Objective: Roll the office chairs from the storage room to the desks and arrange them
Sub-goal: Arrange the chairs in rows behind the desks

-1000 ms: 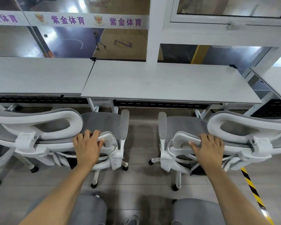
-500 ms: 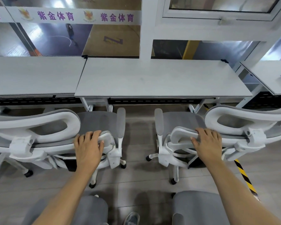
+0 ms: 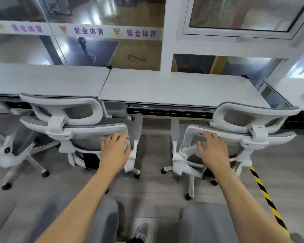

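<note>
Head view: the left hand lies on the left office chair, fingers curled over its backrest edge; the right hand rests loosely, fingers spread, on the right office chair. Both chairs face the tabletop

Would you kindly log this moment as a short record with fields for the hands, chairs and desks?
left hand: laid over the backrest edge of the left chair
right hand: fingers spread on the backrest of the right chair
chairs: side by side, facing the desk, seats not tucked under
third chair: far left, partly in view
floor: yellow-black tape at right
</note>
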`<state>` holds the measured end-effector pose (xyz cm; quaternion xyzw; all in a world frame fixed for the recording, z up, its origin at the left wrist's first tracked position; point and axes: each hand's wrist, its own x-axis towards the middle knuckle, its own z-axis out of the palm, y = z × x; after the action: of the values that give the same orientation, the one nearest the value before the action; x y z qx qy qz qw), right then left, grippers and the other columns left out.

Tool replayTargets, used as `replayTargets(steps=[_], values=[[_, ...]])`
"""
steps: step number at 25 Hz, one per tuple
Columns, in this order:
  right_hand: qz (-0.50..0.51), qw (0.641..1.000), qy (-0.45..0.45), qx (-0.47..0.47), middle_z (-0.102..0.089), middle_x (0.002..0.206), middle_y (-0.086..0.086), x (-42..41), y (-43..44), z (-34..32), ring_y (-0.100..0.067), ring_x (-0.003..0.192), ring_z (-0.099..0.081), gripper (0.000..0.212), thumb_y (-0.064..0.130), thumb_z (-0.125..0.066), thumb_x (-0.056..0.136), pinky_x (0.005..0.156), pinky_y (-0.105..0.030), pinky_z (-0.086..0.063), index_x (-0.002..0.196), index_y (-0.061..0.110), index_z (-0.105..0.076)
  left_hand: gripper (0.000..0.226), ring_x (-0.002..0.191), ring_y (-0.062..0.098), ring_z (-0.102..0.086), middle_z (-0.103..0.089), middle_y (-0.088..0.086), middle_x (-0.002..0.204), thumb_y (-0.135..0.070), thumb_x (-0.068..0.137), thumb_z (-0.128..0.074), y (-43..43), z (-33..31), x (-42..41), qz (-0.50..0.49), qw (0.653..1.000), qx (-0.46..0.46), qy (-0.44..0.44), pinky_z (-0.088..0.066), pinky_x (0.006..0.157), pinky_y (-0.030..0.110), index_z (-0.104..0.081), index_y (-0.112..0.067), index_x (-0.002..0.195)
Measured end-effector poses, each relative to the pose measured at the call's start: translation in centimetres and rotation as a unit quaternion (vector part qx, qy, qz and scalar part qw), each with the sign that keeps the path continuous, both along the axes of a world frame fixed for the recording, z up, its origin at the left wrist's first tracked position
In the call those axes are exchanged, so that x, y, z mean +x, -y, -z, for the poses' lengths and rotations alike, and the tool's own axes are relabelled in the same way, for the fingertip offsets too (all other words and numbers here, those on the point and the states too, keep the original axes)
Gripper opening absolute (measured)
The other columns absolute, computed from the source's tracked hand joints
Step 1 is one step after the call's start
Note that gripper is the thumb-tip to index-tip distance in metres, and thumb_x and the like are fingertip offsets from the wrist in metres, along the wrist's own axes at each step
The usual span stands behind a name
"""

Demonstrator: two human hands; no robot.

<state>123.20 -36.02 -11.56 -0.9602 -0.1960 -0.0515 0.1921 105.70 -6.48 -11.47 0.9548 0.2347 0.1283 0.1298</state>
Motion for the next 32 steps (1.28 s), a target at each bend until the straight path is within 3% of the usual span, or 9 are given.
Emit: replayTargets(steps=[3,9,16,23,26,32], values=[[-0.043,0.999,-0.006,0.022,-0.061,0.128,-0.010,-4.9,0.3,-1.1,-0.033,0.114,-0.056,0.037,0.024,-0.059,0.093,0.097,-0.045,-0.041,0.130,0.017,-0.058,0.029,0.098,0.033,-0.056,-0.064,0.002,0.108,-0.031,0.083,-0.052,3.6,-1.5,-6.0,0.001,0.999,0.023,0.036,-0.042,0.083,0.044,-0.063,-0.024,0.109],[-0.124,0.990,-0.036,0.064,-0.060,0.130,-0.006,-13.8,-0.2,-1.7,-0.031,0.116,-0.056,0.036,0.026,-0.058,0.094,0.099,-0.047,-0.044,0.130,0.020,-0.057,0.030,0.099,0.026,-0.054,-0.062,-0.005,0.108,-0.037,0.085,-0.046,8.1,-3.1,-17.8,-0.045,0.998,0.026,0.034,-0.041,0.084,0.040,-0.062,-0.027,0.108],[-0.126,0.989,-0.054,0.061,-0.060,0.130,-0.004,-22.9,1.6,-2.3,-0.028,0.120,-0.053,0.036,0.028,-0.056,0.095,0.107,-0.045,-0.040,0.130,0.022,-0.057,0.032,0.095,0.026,-0.056,-0.062,-0.006,0.107,-0.039,0.083,-0.044,11.8,-2.6,-25.9,-0.036,0.999,0.004,0.026,-0.043,0.081,0.040,-0.062,-0.028,0.106],[-0.055,0.994,-0.023,0.093,-0.060,0.125,0.002,-34.5,10.1,-4.2,-0.026,0.112,-0.054,0.032,0.028,-0.057,0.095,0.099,-0.041,-0.041,0.127,0.024,-0.059,0.020,0.099,0.022,-0.054,-0.061,-0.008,0.111,-0.031,0.091,-0.056,19.5,-1.5,-31.5,0.089,0.993,-0.048,0.054,-0.042,0.086,0.039,-0.061,-0.029,0.110],[-0.020,0.994,-0.014,0.103,-0.060,0.123,0.004,-39.9,15.2,-5.2,-0.021,0.115,-0.052,0.033,0.029,-0.057,0.095,0.101,-0.039,-0.040,0.128,0.027,-0.059,0.019,0.101,0.021,-0.053,-0.060,-0.008,0.111,-0.030,0.093,-0.055,24.7,-0.8,-34.3,0.155,0.983,-0.084,0.053,-0.042,0.090,0.037,-0.061,-0.028,0.111],[0.049,0.990,0.054,0.123,-0.061,0.118,0.001,-45.2,28.5,-8.9,-0.026,0.109,-0.056,0.028,0.024,-0.061,0.092,0.098,-0.043,-0.043,0.120,0.023,-0.063,0.021,0.107,0.017,-0.053,-0.059,-0.011,0.116,-0.034,0.095,-0.051,37.3,-0.9,-37.6,0.276,0.955,-0.109,0.027,-0.038,0.096,0.035,-0.059,-0.031,0.114]])
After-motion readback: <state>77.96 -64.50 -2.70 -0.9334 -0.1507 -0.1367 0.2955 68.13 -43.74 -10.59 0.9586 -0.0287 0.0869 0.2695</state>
